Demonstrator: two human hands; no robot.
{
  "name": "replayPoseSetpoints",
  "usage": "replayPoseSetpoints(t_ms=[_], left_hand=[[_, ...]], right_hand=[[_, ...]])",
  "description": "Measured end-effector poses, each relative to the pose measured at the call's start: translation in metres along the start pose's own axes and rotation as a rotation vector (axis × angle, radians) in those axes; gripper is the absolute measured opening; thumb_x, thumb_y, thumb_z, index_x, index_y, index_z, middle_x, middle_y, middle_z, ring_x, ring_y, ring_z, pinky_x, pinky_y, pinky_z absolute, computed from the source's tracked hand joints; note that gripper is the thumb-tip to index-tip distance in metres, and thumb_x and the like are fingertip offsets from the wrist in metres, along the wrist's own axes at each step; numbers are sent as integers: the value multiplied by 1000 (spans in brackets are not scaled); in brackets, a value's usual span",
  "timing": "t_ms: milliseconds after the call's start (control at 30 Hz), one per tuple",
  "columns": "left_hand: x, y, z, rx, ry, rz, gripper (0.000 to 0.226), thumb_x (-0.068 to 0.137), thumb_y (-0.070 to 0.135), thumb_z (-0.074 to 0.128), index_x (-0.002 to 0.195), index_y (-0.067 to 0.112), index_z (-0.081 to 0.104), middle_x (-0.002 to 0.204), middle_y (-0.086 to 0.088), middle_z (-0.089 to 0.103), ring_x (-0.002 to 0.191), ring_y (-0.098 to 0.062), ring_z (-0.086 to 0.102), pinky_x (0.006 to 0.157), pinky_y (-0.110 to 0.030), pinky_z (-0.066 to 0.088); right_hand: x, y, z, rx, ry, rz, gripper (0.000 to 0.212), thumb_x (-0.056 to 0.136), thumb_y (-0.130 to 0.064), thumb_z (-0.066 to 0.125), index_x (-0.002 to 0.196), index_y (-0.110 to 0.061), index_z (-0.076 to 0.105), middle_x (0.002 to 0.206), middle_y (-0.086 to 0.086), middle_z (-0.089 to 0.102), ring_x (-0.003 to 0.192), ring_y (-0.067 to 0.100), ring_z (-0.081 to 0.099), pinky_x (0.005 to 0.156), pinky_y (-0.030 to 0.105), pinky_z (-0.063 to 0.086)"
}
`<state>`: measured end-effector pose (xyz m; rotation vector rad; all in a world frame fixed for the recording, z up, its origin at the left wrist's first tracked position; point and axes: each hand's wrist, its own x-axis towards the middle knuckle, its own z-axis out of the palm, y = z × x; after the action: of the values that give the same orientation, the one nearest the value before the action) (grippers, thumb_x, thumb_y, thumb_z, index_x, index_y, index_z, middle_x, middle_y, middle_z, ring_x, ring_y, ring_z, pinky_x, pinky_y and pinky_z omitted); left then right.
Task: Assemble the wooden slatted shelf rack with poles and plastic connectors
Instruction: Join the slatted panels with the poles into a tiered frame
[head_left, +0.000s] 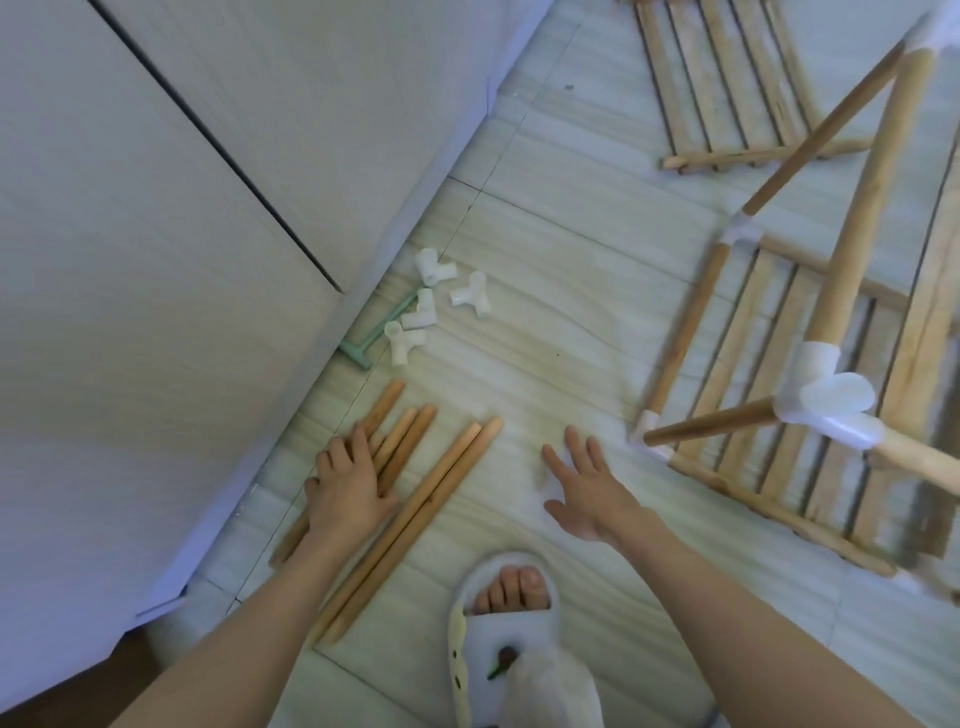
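Several loose wooden poles (415, 514) lie on the pale floor at lower left. My left hand (350, 486) rests flat on the leftmost poles, fingers straight. My right hand (584, 486) hovers open over bare floor, holding nothing. Several white plastic connectors (428, 306) lie in a cluster beyond the poles. At right stands the partly built rack (810, 395): a slatted shelf with poles joined by white connectors (831, 400). A second slatted shelf (727, 83) lies flat at the top.
A white cabinet (182, 234) fills the left side, its base running diagonally beside the poles. A small green tool (363, 348) lies by the connectors. My foot in a white slipper (514, 623) stands at the bottom centre.
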<state>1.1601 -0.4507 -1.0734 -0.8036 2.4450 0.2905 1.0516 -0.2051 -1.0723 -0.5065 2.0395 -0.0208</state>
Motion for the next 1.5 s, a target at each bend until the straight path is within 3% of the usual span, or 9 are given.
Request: replayPoseSetpoints(t_ms=[300,433,533,633,767,1000,1167,1300,1500], left_hand=[[0,15,-16,-123,31,29,74,78,27,70,134,11,24,126,-13,46,110,-29,50,77,-36,43],[-11,28,-54,-435,150,60,70,72,24,73,129,13,34,118,-7,55,101,-29,58,76,-37,47],[-26,47,-97,-755,214,94,59,71,19,71,121,16,41,98,0,60,90,-23,61,74,-35,49],[-52,77,-147,-997,312,233,44,74,11,69,110,18,45,84,7,55,71,3,55,57,-15,41],[-101,127,-212,-1265,386,516,29,73,1,63,96,9,46,73,5,45,52,9,47,51,-6,39],[-188,208,-278,-1515,416,765,31,81,11,71,101,13,47,79,8,53,61,10,55,60,-7,43],[-244,265,-279,-1657,288,873,12,88,15,64,91,16,53,71,13,60,60,7,58,58,-11,46],[-276,304,-264,-1663,194,868,15,93,18,58,102,7,54,85,-4,59,68,-4,60,58,-16,49],[-290,325,-231,-1556,167,854,28,91,24,60,113,11,48,103,-8,58,96,-19,57,89,-37,47]], right_hand=[[-9,3,-5,107,7,-8,59,101,-32,34,151,-22,4,156,2,-23,144,23,-15,116,36,13],[-32,-11,-27,325,-14,29,52,100,-39,36,146,-16,31,155,5,23,140,23,28,108,29,27],[-64,-30,-62,648,7,-33,42,98,-34,43,134,-13,49,134,7,53,110,19,54,78,24,44],[-114,-47,-98,811,70,-198,39,96,-32,49,132,-18,49,123,1,58,102,13,56,82,25,46],[-189,-65,-130,771,198,-431,45,90,-36,59,133,-25,46,123,-6,56,112,10,53,90,24,45],[-303,-36,-158,580,651,-486,27,93,-27,57,107,-4,53,93,4,58,86,16,53,76,27,43],[-359,13,-144,526,888,-417,26,97,-31,47,106,-7,52,86,0,56,76,10,51,64,19,38],[-389,59,-130,704,940,-398,27,97,-24,51,74,-13,61,65,-8,49,55,-4,45,55,8,34],[-395,150,-92,963,1167,-132,34,92,-28,58,94,5,65,71,7,47,61,13,43,59,18,36]])
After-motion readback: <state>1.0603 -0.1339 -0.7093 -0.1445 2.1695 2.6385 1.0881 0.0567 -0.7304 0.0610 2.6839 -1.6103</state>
